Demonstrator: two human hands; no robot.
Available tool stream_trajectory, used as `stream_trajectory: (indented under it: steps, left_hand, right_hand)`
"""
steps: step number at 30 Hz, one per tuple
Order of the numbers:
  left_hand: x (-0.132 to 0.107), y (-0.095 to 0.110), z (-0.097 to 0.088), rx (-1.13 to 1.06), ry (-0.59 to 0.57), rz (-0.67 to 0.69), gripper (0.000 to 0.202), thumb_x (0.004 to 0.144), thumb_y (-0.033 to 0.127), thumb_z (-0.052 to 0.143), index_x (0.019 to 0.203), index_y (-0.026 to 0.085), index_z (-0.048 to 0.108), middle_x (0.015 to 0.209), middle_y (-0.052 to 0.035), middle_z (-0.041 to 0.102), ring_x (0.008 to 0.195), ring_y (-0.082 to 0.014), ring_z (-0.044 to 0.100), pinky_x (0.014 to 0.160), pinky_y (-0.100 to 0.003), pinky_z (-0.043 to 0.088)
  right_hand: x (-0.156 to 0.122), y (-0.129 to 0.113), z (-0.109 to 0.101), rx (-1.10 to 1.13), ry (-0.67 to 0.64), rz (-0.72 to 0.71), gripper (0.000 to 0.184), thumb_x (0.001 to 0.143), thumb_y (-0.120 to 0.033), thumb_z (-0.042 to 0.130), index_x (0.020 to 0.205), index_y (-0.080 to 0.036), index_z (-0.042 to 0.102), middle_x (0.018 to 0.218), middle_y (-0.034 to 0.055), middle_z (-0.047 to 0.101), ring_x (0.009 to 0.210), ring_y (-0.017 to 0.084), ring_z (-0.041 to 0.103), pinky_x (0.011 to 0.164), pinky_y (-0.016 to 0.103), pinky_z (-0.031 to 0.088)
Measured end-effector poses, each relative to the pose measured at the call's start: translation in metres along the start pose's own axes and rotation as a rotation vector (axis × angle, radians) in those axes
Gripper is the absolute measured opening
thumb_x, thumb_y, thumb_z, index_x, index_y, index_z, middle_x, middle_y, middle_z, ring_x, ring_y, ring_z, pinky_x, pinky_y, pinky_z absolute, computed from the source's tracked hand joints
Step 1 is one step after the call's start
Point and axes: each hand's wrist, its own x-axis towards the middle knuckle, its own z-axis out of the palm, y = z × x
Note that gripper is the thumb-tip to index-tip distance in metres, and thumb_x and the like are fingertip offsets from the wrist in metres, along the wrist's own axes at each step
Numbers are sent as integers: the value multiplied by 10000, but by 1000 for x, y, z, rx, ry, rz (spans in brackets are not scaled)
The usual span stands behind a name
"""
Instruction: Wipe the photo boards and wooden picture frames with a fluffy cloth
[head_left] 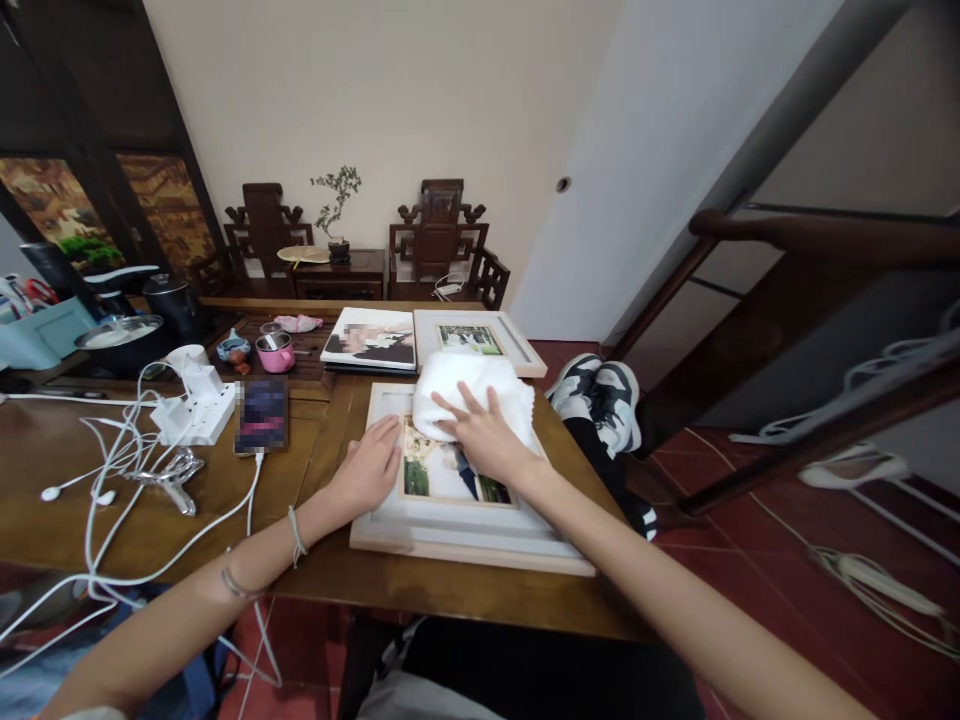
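Note:
A picture frame with a pale wooden edge and light mat lies flat on the table in front of me, a photo at its middle. My right hand rests with spread fingers on a bunched white cloth, which covers the frame's far part and some of the photo. At the frame's left side, my left hand lies on the border, fingers stretched out and holding nothing.
Behind the cloth are a second picture frame and a stack topped by a photo panel. Left on the wooden table are a phone, a power strip, tangled white cables and a pink cup. Sneakers show at right.

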Motion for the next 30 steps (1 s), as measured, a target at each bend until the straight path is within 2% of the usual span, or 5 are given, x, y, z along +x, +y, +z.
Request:
stream_trajectory:
  steps: [10,18,21,25,30]
  left_hand:
    - [-2,3,1,14,-5,-11,427,983,209,287,1375,159,449,1498,-148,402,1412,-270,338,1094,-550,375]
    - [-3,-5,1,-195,186,87,484,1025,386,240,1465,198,310,1590,-96,236,1473,-213,206,1204,-451,213]
    - [-2,-6,1,-244,233,87,526,1020,437,256,1484,189,258,1584,-109,250,1469,-207,219,1214,-435,182]
    - [-3,-4,3,-288,278,64,556,1015,476,244,1471,163,291,1567,-126,284,1463,-217,235,1212,-438,189]
    - [-4,-1,4,-313,310,43,541,1024,451,192,1428,141,375,1532,-136,353,1446,-208,281,1204,-420,227]
  right_hand:
    - [-101,-50,-63,282,-331,-254,831,626,116,401,1331,-284,580,1543,12,342,1432,345,225,1103,636,284]
    - [8,-10,-35,-34,3,-67,649,804,51,453,1397,-207,504,1573,98,271,1430,437,160,1026,746,271]
    - [38,-13,-23,-54,-18,-127,532,856,-18,498,1329,-248,577,1555,73,332,1422,436,196,1020,757,262]
    - [25,-40,-21,-28,-51,-204,540,825,35,454,1281,-203,618,1540,103,356,1400,440,260,988,727,349]
    - [-37,-57,-42,113,-192,-341,700,709,109,411,1313,-194,593,1553,70,317,1421,407,228,1023,699,343]
